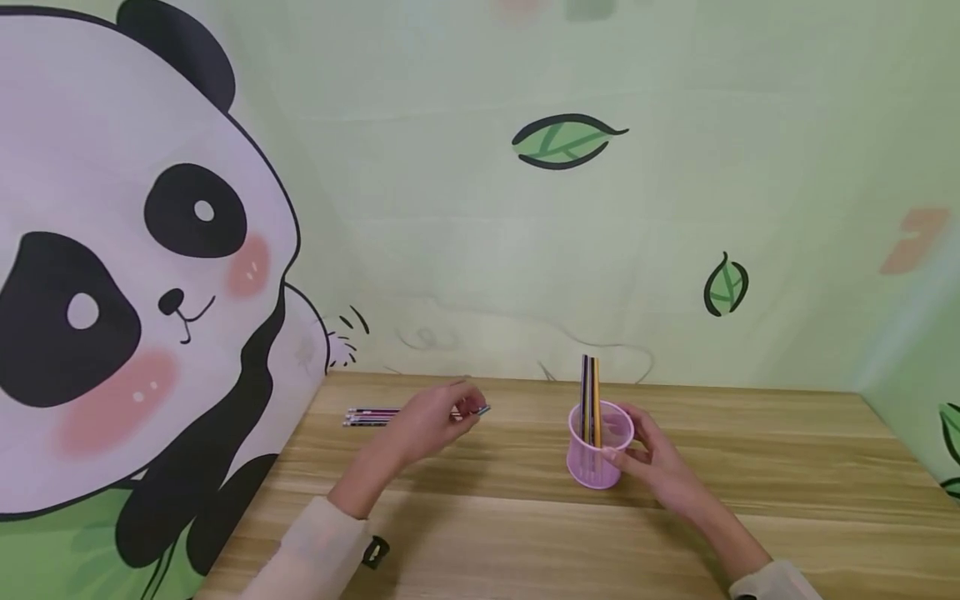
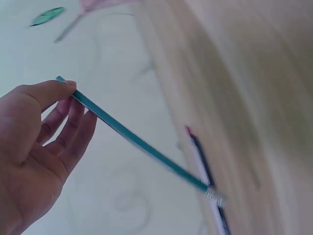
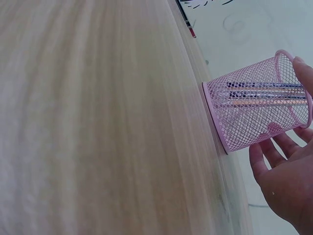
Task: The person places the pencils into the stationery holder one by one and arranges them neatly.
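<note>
My left hand (image 1: 431,425) pinches a teal pencil (image 2: 142,142) near one end, between thumb and fingertips. In the left wrist view the pencil slants down, its silver-banded end overlapping pencils (image 2: 200,152) on the table; whether they touch I cannot tell. Those loose pencils (image 1: 367,417) lie together on the left of the table, partly behind the left hand. To the right, a pink mesh pen holder (image 1: 592,468) stands upright with a few pencils (image 1: 590,392) leaning inside. My right hand (image 1: 660,467) holds the holder's right side near the rim, thumb in front, fingers around behind.
The wood-grain table (image 1: 487,533) runs back to a pale green wall cloth (image 1: 420,208) printed with a large panda (image 1: 217,333) and leaves. A small black object (image 1: 376,552) shows beside the left sleeve (image 1: 315,550).
</note>
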Demonstrator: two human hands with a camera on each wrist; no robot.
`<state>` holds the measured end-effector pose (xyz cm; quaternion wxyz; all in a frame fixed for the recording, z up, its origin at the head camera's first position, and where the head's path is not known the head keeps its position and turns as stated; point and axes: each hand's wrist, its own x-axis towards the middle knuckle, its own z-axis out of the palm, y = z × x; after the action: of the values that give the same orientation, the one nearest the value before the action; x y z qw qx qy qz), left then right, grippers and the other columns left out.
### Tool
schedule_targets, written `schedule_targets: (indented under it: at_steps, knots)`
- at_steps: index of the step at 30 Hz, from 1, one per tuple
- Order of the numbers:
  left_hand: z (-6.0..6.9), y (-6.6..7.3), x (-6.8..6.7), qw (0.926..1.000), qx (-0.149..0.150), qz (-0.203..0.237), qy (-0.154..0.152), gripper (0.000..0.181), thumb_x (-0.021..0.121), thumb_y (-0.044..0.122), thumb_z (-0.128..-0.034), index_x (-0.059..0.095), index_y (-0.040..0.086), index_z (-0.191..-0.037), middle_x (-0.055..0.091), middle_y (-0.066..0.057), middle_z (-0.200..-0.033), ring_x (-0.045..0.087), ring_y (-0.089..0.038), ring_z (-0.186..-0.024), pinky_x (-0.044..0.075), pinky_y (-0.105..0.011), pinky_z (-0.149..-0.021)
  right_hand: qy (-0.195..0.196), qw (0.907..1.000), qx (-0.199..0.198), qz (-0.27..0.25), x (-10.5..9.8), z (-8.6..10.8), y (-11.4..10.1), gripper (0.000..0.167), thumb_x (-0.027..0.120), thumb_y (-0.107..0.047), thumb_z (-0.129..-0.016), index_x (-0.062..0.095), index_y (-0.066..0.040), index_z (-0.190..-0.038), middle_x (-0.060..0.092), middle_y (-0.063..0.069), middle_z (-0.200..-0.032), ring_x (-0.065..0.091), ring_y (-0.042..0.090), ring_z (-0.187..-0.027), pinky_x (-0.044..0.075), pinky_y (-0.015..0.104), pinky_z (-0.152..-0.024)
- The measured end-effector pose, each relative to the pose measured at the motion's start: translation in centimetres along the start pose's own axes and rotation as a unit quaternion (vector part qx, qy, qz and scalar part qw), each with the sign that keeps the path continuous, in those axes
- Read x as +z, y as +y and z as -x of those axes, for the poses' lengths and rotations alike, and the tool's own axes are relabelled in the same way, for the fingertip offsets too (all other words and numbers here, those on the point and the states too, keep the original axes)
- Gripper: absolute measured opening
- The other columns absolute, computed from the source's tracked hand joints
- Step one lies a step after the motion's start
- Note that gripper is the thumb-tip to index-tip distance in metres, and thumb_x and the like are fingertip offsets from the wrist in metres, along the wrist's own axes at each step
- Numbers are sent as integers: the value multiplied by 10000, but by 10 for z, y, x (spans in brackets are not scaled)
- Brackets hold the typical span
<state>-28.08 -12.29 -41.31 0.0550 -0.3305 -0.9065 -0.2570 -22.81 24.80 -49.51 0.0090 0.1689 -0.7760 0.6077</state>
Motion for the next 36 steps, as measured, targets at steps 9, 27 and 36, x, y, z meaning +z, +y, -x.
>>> schedule_targets:
  at_steps: [9,27,36]
  knots:
    - [-12,43,-12,9819,216,1776,623,169,779,126,-984,692,165,-1124,689,63,-1003,662,-117,-940,624,-291,-758,6,9999,-7,152,-1,1,0,748,737,-139,-1005,311,-20,-1608,371,280,-1629,350,498,-1500,391,616,-1147]
    - [-43,90,-3,9282,333,3400,1475,207,788,172,-982,701,112,-1159,721,-30,-1023,705,-186,-923,635,-415,-769,60,9997,-72,247,1,3,-4,725,720,-137,-1018,311,-4,-1602,379,290,-1621,330,498,-1510,372,635,-1157]
    - [-64,103,7,8948,715,4037,1766,176,746,72,-1000,677,22,-1154,698,-114,-1023,706,-171,-865,645,-510,-799,28,9998,-5,218,1,2,-2,727,725,-157,-1019,316,-37,-1608,372,276,-1632,327,500,-1512,376,636,-1157]
